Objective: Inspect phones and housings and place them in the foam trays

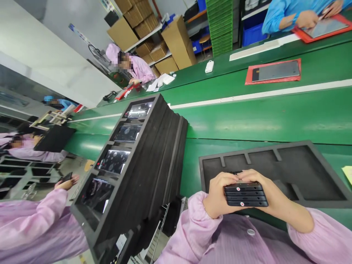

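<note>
A small stack of black phones (246, 195) is held edge-on in front of my body. My left hand (220, 192) wraps round the stack's left end, and my right hand (271, 190) grips its right end. Small round red-and-white stickers show on the phones' near edges. Under and behind my hands lies a black foam tray (313, 179) with divided slots; part of it is hidden by my hands. To my left stands a tall pile of black foam trays (154, 161), whose top tray holds several phones (114, 161) in its compartments.
Green workbench (261, 113) runs across, with a white divider strip. Farther back lie a screen panel on a red mat (275, 71) and a white object (209, 66). Co-workers sit opposite; another person's hand (67, 182) holds a dark phone at left. Yellow paper (348, 173) lies right.
</note>
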Demonstrator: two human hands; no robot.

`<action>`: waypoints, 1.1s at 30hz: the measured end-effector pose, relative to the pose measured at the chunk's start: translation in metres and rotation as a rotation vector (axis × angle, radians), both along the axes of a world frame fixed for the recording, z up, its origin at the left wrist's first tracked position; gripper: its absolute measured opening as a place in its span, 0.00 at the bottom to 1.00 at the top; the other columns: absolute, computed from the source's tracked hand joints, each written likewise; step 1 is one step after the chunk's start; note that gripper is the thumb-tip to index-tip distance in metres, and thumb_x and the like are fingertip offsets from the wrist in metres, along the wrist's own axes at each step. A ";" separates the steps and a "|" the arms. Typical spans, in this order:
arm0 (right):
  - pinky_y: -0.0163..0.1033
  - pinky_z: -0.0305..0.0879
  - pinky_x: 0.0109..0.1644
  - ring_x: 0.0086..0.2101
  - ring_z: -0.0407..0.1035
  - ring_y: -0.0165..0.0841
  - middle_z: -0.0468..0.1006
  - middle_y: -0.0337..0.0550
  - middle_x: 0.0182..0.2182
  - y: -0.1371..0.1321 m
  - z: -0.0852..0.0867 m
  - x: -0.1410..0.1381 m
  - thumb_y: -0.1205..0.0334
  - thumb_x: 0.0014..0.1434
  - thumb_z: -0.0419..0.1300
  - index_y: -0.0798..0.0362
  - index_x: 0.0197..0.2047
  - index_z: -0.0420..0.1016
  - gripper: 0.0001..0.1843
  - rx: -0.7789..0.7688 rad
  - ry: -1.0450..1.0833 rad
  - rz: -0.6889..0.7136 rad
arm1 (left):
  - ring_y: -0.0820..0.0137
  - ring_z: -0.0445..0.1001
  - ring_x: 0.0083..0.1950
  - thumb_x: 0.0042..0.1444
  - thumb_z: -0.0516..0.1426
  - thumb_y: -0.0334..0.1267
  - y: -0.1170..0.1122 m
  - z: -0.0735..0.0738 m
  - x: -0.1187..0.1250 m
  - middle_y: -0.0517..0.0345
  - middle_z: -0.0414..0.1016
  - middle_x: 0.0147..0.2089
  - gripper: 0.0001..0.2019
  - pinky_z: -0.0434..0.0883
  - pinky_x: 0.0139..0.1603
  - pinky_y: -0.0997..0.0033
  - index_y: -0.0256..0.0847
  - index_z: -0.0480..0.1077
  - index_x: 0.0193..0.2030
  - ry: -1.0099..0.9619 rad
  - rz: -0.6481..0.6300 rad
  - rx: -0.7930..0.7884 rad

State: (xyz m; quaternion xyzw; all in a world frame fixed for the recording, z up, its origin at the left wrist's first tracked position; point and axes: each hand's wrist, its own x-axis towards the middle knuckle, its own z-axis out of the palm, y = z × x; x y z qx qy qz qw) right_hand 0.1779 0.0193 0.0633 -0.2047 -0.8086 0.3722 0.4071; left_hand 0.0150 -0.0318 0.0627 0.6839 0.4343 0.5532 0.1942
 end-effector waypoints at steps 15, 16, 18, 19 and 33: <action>0.37 0.74 0.34 0.35 0.74 0.36 0.75 0.46 0.35 -0.004 0.024 0.002 0.56 0.57 0.61 0.47 0.43 0.63 0.13 -0.117 0.058 0.080 | 0.66 0.77 0.35 0.45 0.62 0.56 -0.012 0.034 0.011 0.52 0.76 0.33 0.24 0.76 0.35 0.67 0.40 0.65 0.40 0.032 0.079 -0.067; 0.37 0.74 0.34 0.35 0.74 0.36 0.75 0.46 0.35 -0.005 0.024 0.003 0.55 0.57 0.61 0.47 0.43 0.63 0.13 -0.136 0.060 0.083 | 0.66 0.77 0.35 0.45 0.62 0.56 -0.013 0.035 0.011 0.52 0.76 0.34 0.24 0.76 0.35 0.67 0.40 0.65 0.40 0.024 0.080 -0.084; 0.36 0.73 0.33 0.35 0.74 0.35 0.75 0.45 0.35 -0.005 0.025 0.003 0.54 0.57 0.61 0.47 0.43 0.63 0.14 -0.142 0.069 0.077 | 0.67 0.77 0.34 0.44 0.63 0.56 -0.015 0.037 0.013 0.53 0.76 0.34 0.24 0.76 0.35 0.67 0.40 0.66 0.39 0.016 0.083 -0.101; 0.36 0.73 0.33 0.34 0.74 0.35 0.75 0.45 0.34 -0.006 0.026 0.003 0.53 0.57 0.61 0.47 0.43 0.63 0.14 -0.136 0.075 0.074 | 0.67 0.77 0.34 0.44 0.63 0.56 -0.015 0.038 0.013 0.53 0.76 0.34 0.24 0.76 0.35 0.67 0.41 0.66 0.39 0.017 0.084 -0.104; 0.36 0.73 0.35 0.36 0.73 0.35 0.74 0.46 0.35 -0.012 0.030 0.006 0.62 0.59 0.56 0.47 0.43 0.62 0.08 0.058 0.043 0.016 | 0.65 0.77 0.37 0.50 0.57 0.57 -0.015 0.047 0.008 0.52 0.75 0.33 0.22 0.76 0.39 0.62 0.41 0.64 0.41 0.072 0.014 0.066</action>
